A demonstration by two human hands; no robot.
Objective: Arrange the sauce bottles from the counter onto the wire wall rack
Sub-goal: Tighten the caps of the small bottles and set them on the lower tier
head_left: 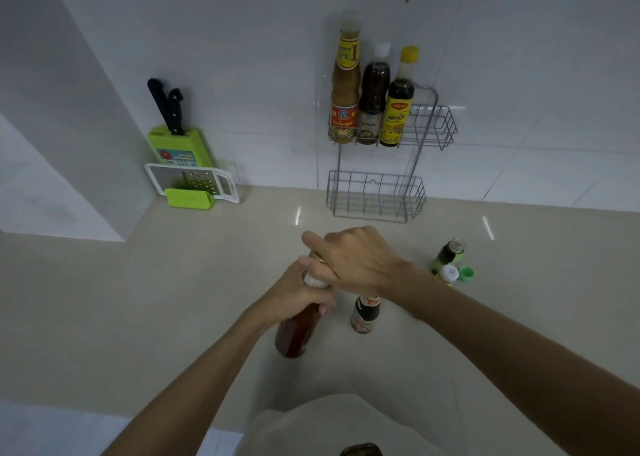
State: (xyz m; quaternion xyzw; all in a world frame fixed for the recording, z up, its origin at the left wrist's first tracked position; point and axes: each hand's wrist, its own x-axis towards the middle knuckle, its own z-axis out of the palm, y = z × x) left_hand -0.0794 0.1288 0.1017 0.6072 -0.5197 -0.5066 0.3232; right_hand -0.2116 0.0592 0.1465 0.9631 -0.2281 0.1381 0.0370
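A red sauce bottle point(296, 334) stands tilted over the beige counter point(138, 300). My left hand point(298, 293) grips its neck and my right hand point(356, 258) is closed over its cap. Just right of it stands a small dark bottle with a red label point(364, 315), partly hidden by my right wrist. Two green bottles point(448, 261) stand farther right. The wire wall rack point(433, 133) hangs on the white tiles; its upper basket holds three bottles: a tan one point(344, 85), a dark one with a white cap point(373, 95), and a yellow-capped one point(398, 102). The lower basket point(375, 196) holds nothing.
A green knife block with two black-handled knives point(176, 144) stands at the back left, with a white grater point(194, 182) leaning before it. A white wall juts out on the left. A dark bottle top point(360, 450) shows at the bottom edge.
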